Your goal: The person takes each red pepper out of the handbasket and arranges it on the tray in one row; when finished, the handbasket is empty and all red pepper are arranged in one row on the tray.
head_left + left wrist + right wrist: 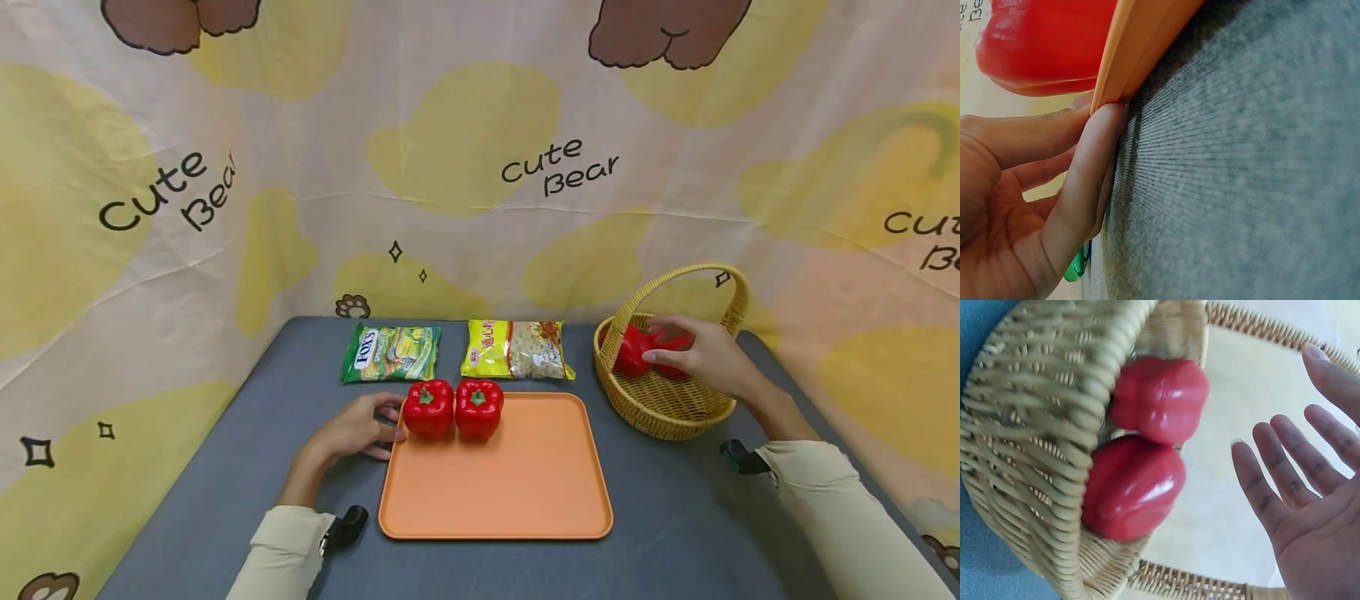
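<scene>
Your left hand [1016,225] pinches the edge of the orange tray [1141,50].
A red pepper [1047,50] sits close by that edge; the grey table [1241,162] fills your right side.

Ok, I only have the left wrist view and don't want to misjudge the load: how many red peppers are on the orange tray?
Observer: Two. The left pepper and the right pepper sit side by side at the far left of the orange tray.
Operator: Thanks. What about the other side?
Observer: The right grip is at the wicker basket, to the right of the tray.
Operator: Anything inside it?
Observer: At least two red basket peppers, next to each other.
</scene>
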Action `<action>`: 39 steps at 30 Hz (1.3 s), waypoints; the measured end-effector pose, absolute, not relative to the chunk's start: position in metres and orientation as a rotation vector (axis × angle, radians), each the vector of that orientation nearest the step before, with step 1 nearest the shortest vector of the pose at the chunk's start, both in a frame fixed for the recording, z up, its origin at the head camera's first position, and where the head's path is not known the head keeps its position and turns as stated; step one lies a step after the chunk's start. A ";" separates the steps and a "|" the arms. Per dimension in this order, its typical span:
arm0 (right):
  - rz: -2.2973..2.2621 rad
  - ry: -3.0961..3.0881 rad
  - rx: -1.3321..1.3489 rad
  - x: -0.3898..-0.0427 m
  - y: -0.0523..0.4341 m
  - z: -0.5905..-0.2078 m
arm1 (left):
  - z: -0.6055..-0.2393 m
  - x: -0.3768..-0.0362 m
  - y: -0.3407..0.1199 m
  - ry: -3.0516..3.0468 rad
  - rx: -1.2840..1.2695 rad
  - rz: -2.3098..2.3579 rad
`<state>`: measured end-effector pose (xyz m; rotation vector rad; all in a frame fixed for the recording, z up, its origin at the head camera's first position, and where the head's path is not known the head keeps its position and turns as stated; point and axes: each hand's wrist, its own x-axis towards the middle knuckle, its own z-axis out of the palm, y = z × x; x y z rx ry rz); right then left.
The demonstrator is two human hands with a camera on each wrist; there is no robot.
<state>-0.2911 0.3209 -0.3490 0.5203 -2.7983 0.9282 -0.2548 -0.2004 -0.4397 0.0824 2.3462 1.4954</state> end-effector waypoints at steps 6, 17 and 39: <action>1.028 -2.907 0.485 -0.312 0.326 -0.349 | -0.439 -0.256 -0.202 2.345 0.077 1.495; 1.056 -2.983 0.498 -0.338 0.318 -0.360 | -0.438 -0.255 -0.202 2.331 0.089 1.513; 0.969 -3.044 0.567 -0.343 0.319 -0.372 | -0.441 -0.256 -0.202 2.305 0.103 1.543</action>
